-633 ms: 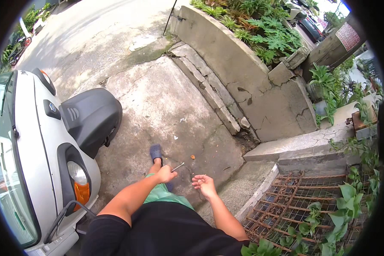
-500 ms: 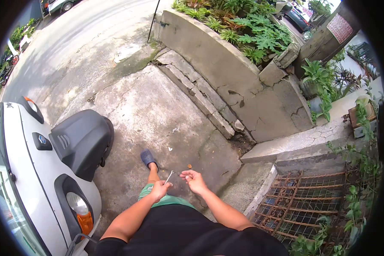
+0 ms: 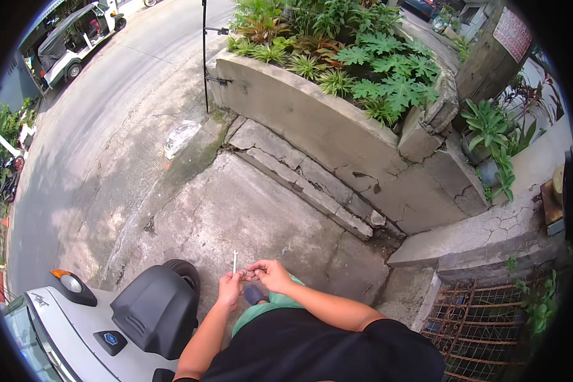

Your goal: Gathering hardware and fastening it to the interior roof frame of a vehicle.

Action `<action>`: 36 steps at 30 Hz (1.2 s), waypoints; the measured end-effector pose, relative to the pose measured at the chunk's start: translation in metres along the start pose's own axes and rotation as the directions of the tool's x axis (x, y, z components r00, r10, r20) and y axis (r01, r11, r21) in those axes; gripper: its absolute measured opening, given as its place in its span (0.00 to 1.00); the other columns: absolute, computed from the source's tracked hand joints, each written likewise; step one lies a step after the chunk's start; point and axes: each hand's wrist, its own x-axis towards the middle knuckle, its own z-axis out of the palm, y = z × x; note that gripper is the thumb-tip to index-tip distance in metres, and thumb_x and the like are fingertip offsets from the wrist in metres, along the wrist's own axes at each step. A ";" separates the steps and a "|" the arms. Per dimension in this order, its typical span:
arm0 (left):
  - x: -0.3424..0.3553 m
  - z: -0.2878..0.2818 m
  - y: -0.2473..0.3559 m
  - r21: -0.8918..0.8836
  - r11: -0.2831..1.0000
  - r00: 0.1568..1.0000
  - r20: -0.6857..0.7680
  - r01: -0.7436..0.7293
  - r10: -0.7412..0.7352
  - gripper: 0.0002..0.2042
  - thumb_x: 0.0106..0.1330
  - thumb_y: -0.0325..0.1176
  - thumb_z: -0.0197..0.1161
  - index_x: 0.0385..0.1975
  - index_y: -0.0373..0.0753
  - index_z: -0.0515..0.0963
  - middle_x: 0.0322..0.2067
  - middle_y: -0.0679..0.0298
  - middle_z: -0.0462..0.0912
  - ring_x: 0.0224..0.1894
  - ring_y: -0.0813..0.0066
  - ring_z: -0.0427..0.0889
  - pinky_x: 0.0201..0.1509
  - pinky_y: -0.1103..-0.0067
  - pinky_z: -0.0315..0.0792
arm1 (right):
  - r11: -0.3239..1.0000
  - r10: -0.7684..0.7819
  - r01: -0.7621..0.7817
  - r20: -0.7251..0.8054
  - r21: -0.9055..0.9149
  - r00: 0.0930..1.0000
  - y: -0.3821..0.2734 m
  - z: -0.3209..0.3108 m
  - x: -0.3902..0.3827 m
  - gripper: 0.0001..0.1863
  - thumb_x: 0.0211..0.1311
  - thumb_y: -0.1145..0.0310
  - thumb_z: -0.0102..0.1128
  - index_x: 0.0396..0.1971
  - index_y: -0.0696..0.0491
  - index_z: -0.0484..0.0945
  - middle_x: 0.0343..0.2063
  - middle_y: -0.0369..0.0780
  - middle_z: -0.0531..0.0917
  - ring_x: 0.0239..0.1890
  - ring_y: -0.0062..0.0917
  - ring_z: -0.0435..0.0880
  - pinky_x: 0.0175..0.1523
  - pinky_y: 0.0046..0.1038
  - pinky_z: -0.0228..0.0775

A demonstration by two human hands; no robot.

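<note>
Looking down on cracked concrete ground point(image 3: 191, 229) across mid-frame, bounded at upper right by a low planter wall point(image 3: 312, 108) and at lower left by a white vehicle point(image 3: 79, 320) with a dark grey front fender point(image 3: 154, 312). Also showing a rusty grate point(image 3: 474, 318) at lower right, well apart from the hands. Spotting one blue-grey clog point(image 3: 254, 294) at lower centre, partly covered. Then down to the hands, together at lower centre: left hand point(image 3: 230, 290) gripping, right hand point(image 3: 272, 276) just to its right, thumb and fingertips bent in toward the left fingers. Can't say whether touching or a hair apart, nor whether pinching something tiny; too small to resolve. Smallest item last: slim silvery wrench-like tool point(image 3: 235, 261), poking out the top of the left grip. Key relation: long axis running nearly straight up the frame, free end uppermost, lower end hidden in the fingers. Nearer by far on the left, being held there; coming in from the right side, roughly square to that axis and below the free end, with the other.
</note>
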 end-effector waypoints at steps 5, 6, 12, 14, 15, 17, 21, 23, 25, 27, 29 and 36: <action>0.080 0.017 0.055 0.010 0.999 0.999 -0.023 0.031 -0.031 0.07 0.70 0.32 0.54 0.39 0.37 0.76 0.33 0.56 0.85 0.11 0.88 0.57 0.15 0.84 0.53 | 0.975 0.030 -0.054 0.113 0.216 0.993 0.014 -0.046 0.096 0.14 0.68 0.82 0.48 0.50 0.61 0.79 0.47 0.44 0.84 0.46 0.25 0.85 0.51 0.27 0.77; 0.092 0.017 0.065 0.001 0.999 0.999 -0.001 0.053 -0.053 0.07 0.70 0.33 0.54 0.39 0.37 0.76 0.35 0.55 0.86 0.11 0.88 0.57 0.14 0.84 0.53 | 0.966 0.049 -0.080 0.129 0.247 0.990 0.014 -0.052 0.115 0.16 0.69 0.82 0.47 0.52 0.61 0.77 0.50 0.45 0.83 0.49 0.27 0.84 0.53 0.28 0.76; 0.179 0.045 0.183 -0.151 0.988 0.999 -0.032 0.031 -0.037 0.08 0.73 0.33 0.50 0.39 0.37 0.73 0.42 0.49 0.85 0.12 0.86 0.56 0.17 0.83 0.53 | 0.991 -0.126 0.115 0.194 0.067 0.973 -0.098 -0.093 0.241 0.18 0.70 0.82 0.45 0.58 0.61 0.72 0.52 0.46 0.83 0.55 0.28 0.82 0.58 0.28 0.73; 0.211 0.056 0.228 -0.237 0.971 1.000 0.002 -0.023 0.024 0.09 0.74 0.34 0.48 0.40 0.38 0.73 0.40 0.53 0.85 0.13 0.85 0.57 0.17 0.82 0.53 | 0.960 -0.278 0.279 0.151 0.013 0.949 -0.130 -0.097 0.283 0.18 0.69 0.79 0.48 0.57 0.58 0.74 0.51 0.46 0.83 0.54 0.33 0.83 0.57 0.29 0.73; 0.224 0.054 0.243 -0.251 0.967 0.999 0.001 -0.036 0.038 0.09 0.74 0.34 0.48 0.40 0.38 0.73 0.40 0.53 0.85 0.13 0.85 0.57 0.17 0.82 0.53 | 0.958 -0.284 0.288 0.163 0.000 0.945 -0.142 -0.097 0.303 0.18 0.69 0.79 0.48 0.57 0.58 0.74 0.51 0.46 0.83 0.54 0.33 0.83 0.57 0.29 0.73; 0.252 0.045 0.269 -0.438 0.892 0.989 -0.134 -0.113 0.060 0.10 0.75 0.35 0.47 0.43 0.37 0.73 0.38 0.54 0.84 0.12 0.85 0.55 0.16 0.81 0.52 | 0.745 -0.540 0.592 0.245 -0.308 0.806 -0.169 -0.087 0.340 0.19 0.64 0.79 0.51 0.55 0.55 0.77 0.50 0.45 0.83 0.55 0.39 0.82 0.57 0.34 0.73; 0.289 0.009 0.309 -0.556 0.810 0.980 -0.160 -0.186 0.115 0.15 0.77 0.41 0.41 0.28 0.47 0.71 0.18 0.71 0.67 0.11 0.82 0.56 0.16 0.78 0.49 | 0.419 -0.763 0.856 0.393 -0.303 0.513 -0.206 -0.046 0.417 0.22 0.58 0.79 0.54 0.54 0.53 0.78 0.49 0.44 0.83 0.57 0.40 0.79 0.59 0.39 0.70; 0.322 -0.018 0.329 -0.615 0.757 0.975 -0.159 -0.221 0.155 0.15 0.77 0.42 0.42 0.31 0.44 0.73 0.19 0.70 0.70 0.12 0.83 0.57 0.16 0.79 0.50 | 0.452 -0.743 0.827 0.373 -0.333 0.556 -0.214 -0.022 0.456 0.23 0.59 0.79 0.54 0.55 0.53 0.77 0.50 0.45 0.83 0.56 0.41 0.80 0.58 0.39 0.71; 0.329 -0.031 0.368 -0.503 0.803 0.933 -0.316 -0.319 0.172 0.13 0.76 0.40 0.45 0.34 0.40 0.75 0.22 0.68 0.75 0.13 0.85 0.60 0.16 0.81 0.51 | 0.508 -0.713 0.778 0.327 -0.369 0.620 -0.225 -0.004 0.498 0.24 0.59 0.79 0.54 0.57 0.54 0.76 0.50 0.45 0.83 0.55 0.42 0.80 0.57 0.39 0.72; 0.344 -0.046 0.422 -0.484 0.801 0.919 -0.342 -0.351 0.196 0.11 0.75 0.35 0.49 0.37 0.37 0.76 0.25 0.67 0.78 0.14 0.87 0.63 0.16 0.82 0.53 | 0.594 -0.674 0.756 0.344 -0.274 0.654 -0.255 0.010 0.548 0.26 0.60 0.79 0.54 0.61 0.53 0.73 0.51 0.47 0.82 0.53 0.42 0.81 0.56 0.38 0.74; 0.365 -0.062 0.463 -0.469 0.797 0.880 -0.448 -0.379 0.155 0.08 0.73 0.33 0.52 0.36 0.37 0.77 0.26 0.67 0.79 0.14 0.87 0.64 0.15 0.83 0.54 | 0.633 -0.636 0.721 0.341 -0.283 0.692 -0.285 0.025 0.588 0.27 0.61 0.79 0.54 0.63 0.53 0.71 0.51 0.47 0.82 0.52 0.42 0.82 0.56 0.37 0.74; 0.445 -0.124 0.598 -0.332 0.827 0.831 -0.493 -0.454 0.258 0.08 0.73 0.31 0.52 0.37 0.36 0.76 0.27 0.65 0.80 0.12 0.88 0.63 0.13 0.83 0.54 | 0.585 -0.679 0.736 0.290 -0.340 0.674 -0.380 0.075 0.711 0.30 0.65 0.77 0.52 0.68 0.52 0.65 0.53 0.44 0.82 0.53 0.40 0.82 0.57 0.36 0.75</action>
